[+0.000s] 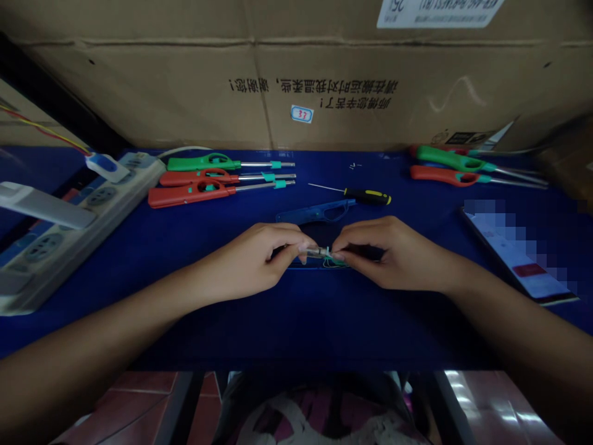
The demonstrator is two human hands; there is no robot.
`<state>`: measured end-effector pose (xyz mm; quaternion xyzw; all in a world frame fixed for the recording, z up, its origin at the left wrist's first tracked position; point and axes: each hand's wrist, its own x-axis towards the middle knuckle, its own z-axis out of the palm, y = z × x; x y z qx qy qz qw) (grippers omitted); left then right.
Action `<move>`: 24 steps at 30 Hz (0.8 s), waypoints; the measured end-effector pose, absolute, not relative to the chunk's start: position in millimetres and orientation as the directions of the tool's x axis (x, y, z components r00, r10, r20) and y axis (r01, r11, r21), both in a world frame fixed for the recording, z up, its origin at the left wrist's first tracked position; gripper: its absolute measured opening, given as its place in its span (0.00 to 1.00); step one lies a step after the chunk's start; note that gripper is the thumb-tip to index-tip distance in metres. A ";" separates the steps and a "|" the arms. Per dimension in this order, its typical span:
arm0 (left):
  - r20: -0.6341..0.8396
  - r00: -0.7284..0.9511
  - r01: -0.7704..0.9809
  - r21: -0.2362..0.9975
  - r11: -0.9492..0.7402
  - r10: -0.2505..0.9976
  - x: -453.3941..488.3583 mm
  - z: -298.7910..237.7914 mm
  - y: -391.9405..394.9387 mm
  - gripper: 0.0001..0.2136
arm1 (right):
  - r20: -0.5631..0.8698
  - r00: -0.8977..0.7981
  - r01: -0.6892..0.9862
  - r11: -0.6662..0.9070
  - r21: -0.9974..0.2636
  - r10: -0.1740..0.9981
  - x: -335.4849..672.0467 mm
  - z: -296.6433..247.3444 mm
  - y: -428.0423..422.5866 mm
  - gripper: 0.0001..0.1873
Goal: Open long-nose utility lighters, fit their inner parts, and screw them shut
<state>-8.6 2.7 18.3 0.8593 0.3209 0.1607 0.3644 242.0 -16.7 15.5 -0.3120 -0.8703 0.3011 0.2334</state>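
Note:
My left hand (262,256) pinches one end of a small clear lighter part (316,251) with metal on it. From the other side, the fingertips of my right hand (398,253) close on its right end, where a green piece with thin wires (332,261) shows; the fingers hide some of it. Just beyond my hands lies a blue lighter casing half (315,213) with a trigger loop. Another blue piece (306,266) lies under my fingers, mostly covered. Farther back is a black and yellow screwdriver (368,196), its shaft pointing left.
Red and green lighters lie at the back left (194,196) and back right (445,176). Tiny white bits (354,165) sit near the cardboard box (185,93). A power strip (115,207) with plugs borders the left; a phone (519,253) lies right on the blue tabletop (306,327).

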 end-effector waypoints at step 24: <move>0.102 0.720 0.410 0.735 -0.540 0.686 -7.7 23.5 1.9 0.13 | 0.244 -0.640 0.435 0.605 -0.668 0.729 243.0 19.1 -18.2 0.05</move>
